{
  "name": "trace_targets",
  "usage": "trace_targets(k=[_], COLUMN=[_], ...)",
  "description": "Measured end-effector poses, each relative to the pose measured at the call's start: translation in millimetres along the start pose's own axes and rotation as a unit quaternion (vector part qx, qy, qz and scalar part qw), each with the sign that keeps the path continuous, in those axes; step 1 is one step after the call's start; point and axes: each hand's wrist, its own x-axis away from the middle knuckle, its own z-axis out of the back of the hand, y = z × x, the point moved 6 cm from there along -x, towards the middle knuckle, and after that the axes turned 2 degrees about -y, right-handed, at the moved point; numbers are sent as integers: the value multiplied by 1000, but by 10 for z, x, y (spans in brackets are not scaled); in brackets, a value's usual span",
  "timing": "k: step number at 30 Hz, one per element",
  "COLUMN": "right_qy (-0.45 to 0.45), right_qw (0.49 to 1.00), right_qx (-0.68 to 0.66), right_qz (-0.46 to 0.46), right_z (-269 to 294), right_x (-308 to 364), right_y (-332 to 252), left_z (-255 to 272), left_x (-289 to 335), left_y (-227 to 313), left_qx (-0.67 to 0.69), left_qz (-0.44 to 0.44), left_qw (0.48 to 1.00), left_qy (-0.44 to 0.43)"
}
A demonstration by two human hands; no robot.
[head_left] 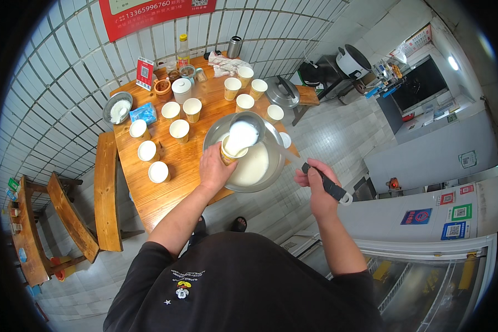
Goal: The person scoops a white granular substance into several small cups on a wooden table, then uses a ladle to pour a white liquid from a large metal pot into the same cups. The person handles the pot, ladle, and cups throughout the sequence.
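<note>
While curled, left hand [212, 168] round cup [228, 160]; right [320, 191], ladle [333, 190]

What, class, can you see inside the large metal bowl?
White liquid lies in the metal bowl. The ladle and paper cup held over it hide part of the surface; the liquid covers the bowl's bottom.

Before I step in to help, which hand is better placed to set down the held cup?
Probably the left hand: it holds the cup near bare table; the right hand holds the ladle.

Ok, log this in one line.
left hand: holding paper cup over steel bowl; right hand: gripping ladle handle; ladle: at cup rim, white liquid inside
</note>
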Motion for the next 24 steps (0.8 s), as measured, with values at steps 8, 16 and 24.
trace_targets(k=[8, 16, 24], right_qy=[-110, -61, -68], right_qw=[899, 896, 927], right_qx=[257, 272, 251], right_qz=[339, 346, 271], right_z=[-203, -140, -181], right_x=[279, 253, 36], right_y=[-240, -62, 650], left_z=[8, 193, 320], left_x=[36, 192, 356], left_y=[-53, -194, -488], left_qx=[26, 78, 83], left_qz=[-9, -35, 2], left_qw=[999, 995, 995], left_qy=[23, 55, 48])
